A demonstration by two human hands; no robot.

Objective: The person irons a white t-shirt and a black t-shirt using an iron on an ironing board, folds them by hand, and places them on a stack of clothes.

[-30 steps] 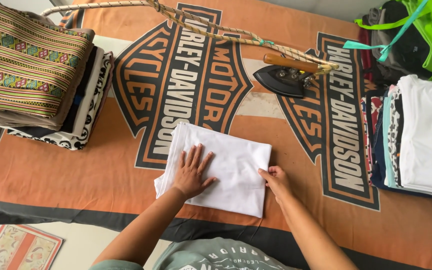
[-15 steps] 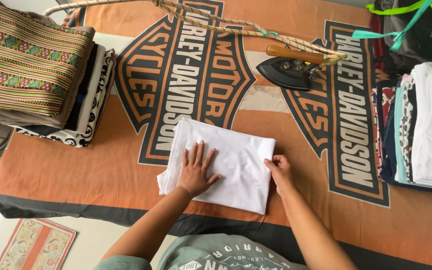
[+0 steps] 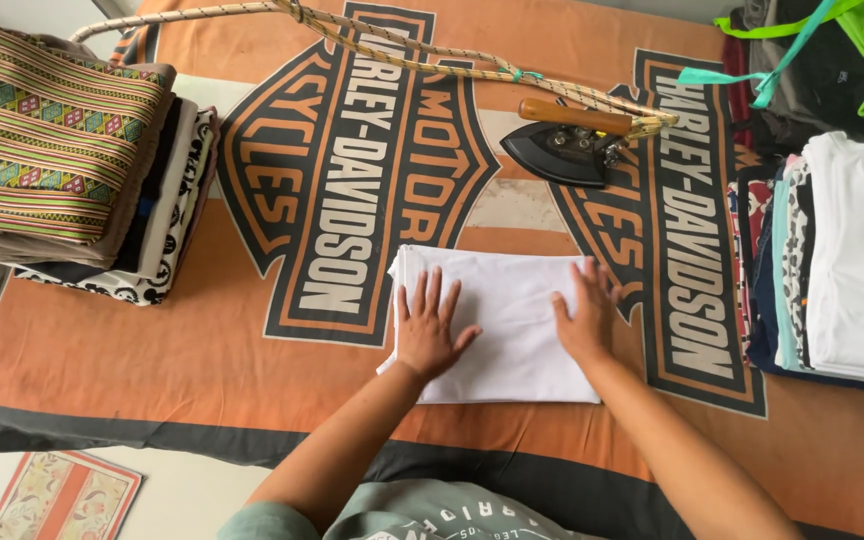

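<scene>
A folded white cloth (image 3: pixel 507 300) lies flat on the orange and black printed cover (image 3: pixel 202 380) in front of me. My left hand (image 3: pixel 429 330) rests palm down on the cloth's left part, fingers spread. My right hand (image 3: pixel 587 315) presses flat on its right part, fingers apart too. Neither hand grips anything. A black iron with a wooden handle (image 3: pixel 567 145) stands beyond the cloth, its braided cord (image 3: pixel 392 55) running up and to the left.
A pile of folded clothes with a striped patterned piece on top (image 3: pixel 62 150) sits at the left. Another stack of folded garments (image 3: pixel 842 260) stands at the right, with green and black fabric (image 3: pixel 852 50) behind it. A patterned mat (image 3: pixel 62 495) lies at lower left.
My right hand has moved from the cloth's right edge onto its top. The cloth now lies squarer and flatter under both palms. The view has shifted slightly.
</scene>
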